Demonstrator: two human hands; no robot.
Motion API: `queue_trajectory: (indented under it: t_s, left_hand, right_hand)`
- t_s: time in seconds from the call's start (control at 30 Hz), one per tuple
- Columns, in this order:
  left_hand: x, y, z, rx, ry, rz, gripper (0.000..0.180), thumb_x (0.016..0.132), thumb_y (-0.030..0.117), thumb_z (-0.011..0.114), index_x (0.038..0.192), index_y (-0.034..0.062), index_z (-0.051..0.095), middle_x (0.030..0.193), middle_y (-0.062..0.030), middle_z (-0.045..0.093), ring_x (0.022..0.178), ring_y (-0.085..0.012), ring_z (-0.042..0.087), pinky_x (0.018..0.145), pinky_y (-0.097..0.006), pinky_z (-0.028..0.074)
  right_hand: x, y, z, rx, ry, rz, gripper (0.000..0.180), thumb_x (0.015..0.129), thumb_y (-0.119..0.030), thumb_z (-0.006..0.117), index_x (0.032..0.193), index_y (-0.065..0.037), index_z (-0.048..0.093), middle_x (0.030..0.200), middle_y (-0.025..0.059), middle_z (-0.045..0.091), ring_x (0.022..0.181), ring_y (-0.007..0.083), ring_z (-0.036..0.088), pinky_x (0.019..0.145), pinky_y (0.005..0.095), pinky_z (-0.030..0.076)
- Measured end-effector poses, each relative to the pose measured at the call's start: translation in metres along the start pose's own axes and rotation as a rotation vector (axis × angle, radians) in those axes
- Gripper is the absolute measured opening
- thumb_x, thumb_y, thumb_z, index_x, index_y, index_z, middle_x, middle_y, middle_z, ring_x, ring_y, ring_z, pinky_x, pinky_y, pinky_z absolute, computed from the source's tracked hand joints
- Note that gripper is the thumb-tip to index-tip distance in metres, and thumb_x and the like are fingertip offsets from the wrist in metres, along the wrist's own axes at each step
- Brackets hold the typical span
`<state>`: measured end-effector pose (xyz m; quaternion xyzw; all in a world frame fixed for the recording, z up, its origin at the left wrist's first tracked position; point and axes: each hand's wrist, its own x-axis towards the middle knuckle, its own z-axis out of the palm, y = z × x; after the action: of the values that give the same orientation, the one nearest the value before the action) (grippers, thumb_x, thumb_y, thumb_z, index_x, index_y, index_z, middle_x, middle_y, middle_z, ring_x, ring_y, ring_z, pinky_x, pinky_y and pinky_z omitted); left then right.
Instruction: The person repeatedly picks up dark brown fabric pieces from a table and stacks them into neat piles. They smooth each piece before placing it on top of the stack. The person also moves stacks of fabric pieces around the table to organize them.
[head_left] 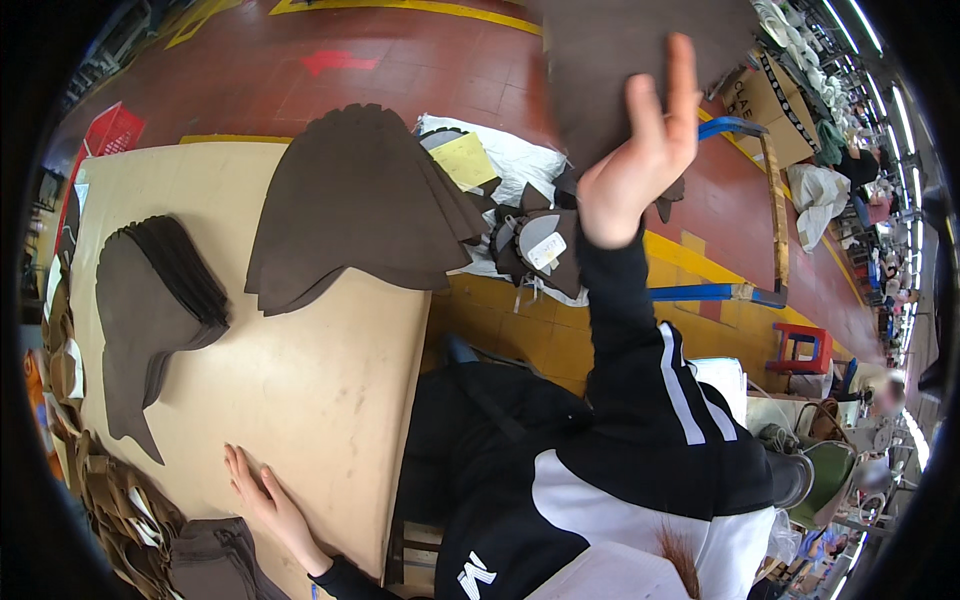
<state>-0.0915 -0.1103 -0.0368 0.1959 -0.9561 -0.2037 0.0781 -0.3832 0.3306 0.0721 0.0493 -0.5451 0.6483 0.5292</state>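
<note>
A single head-worn fisheye view looks steeply down, close over a tan worktable (300,400) and the wearer's own torso. Its rim bends the red workshop floor (400,80) beyond.

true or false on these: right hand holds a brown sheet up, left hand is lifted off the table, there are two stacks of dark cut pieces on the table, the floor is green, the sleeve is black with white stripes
1. The right hand holds a brown sheet up in the air. True.
2. The left hand is lifted off the table. False: it lies flat on the tan tabletop, holding nothing.
3. Two stacks of dark cut pieces lie on the table. True: a large fanned stack at the far edge and a smaller stack to its left.
4. The floor is green. False: it is red-brown with yellow lines.
5. The right sleeve is black with white stripes. True.
</note>
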Motion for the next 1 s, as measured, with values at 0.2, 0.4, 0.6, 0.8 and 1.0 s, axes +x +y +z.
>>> queue_trajectory:
  t_s: [0.2,0.4,0.6,0.8,1.0]
  left_hand:
    - [-0.003,0.000,-0.004,0.039,0.022,0.001,0.048,0.109,0.022,0.044,0.154,0.0057,0.045,0.164,-0.0103,0.040,0.155,-0.0287,0.030,0.127,-0.052,0.012]
    - [0.004,-0.003,0.012,-0.018,-0.017,0.020,0.048,0.109,0.022,0.044,0.154,0.0055,0.044,0.164,-0.0101,0.039,0.155,-0.0287,0.029,0.127,-0.050,0.013]
    - [-0.004,0.010,0.000,0.051,0.006,0.004,0.048,0.108,0.019,0.045,0.154,0.0050,0.044,0.166,-0.0109,0.037,0.156,-0.0302,0.028,0.127,-0.052,0.012]
    - [-0.005,-0.004,0.010,0.018,0.092,0.045,0.046,0.101,0.006,0.054,0.147,0.0016,0.052,0.157,-0.0163,0.048,0.150,-0.0318,0.038,0.125,-0.046,0.022]
    - [0.000,0.014,0.004,-0.076,0.101,0.035,0.045,0.101,0.019,0.061,0.144,0.0074,0.053,0.160,-0.0120,0.044,0.151,-0.0313,0.037,0.125,-0.053,0.022]
  right_hand:
    - [0.086,0.167,-0.143,-0.456,0.383,-0.138,0.053,0.093,-0.001,0.057,0.146,0.001,0.054,0.148,0.0202,0.044,0.133,0.0320,0.049,0.115,0.0392,0.036]
    - [0.001,0.295,-0.391,-1.039,0.367,0.144,0.053,0.086,-0.013,0.072,0.134,0.005,0.057,0.127,0.0243,0.067,0.123,0.0390,0.061,0.107,0.0457,0.046]
    - [-0.188,0.305,-0.362,-1.224,0.138,0.895,0.061,0.085,-0.013,0.077,0.138,0.004,0.051,0.129,0.0244,0.063,0.118,0.0367,0.063,0.101,0.0448,0.050]
    - [-0.116,0.295,-0.352,-1.466,0.011,0.611,0.070,0.084,-0.014,0.081,0.142,0.004,0.046,0.131,0.0244,0.059,0.113,0.0344,0.064,0.096,0.0439,0.055]
    - [0.155,0.291,-0.160,-0.985,0.088,-0.216,0.079,0.083,-0.014,0.085,0.146,0.003,0.040,0.133,0.0245,0.056,0.108,0.0321,0.066,0.090,0.0429,0.059]
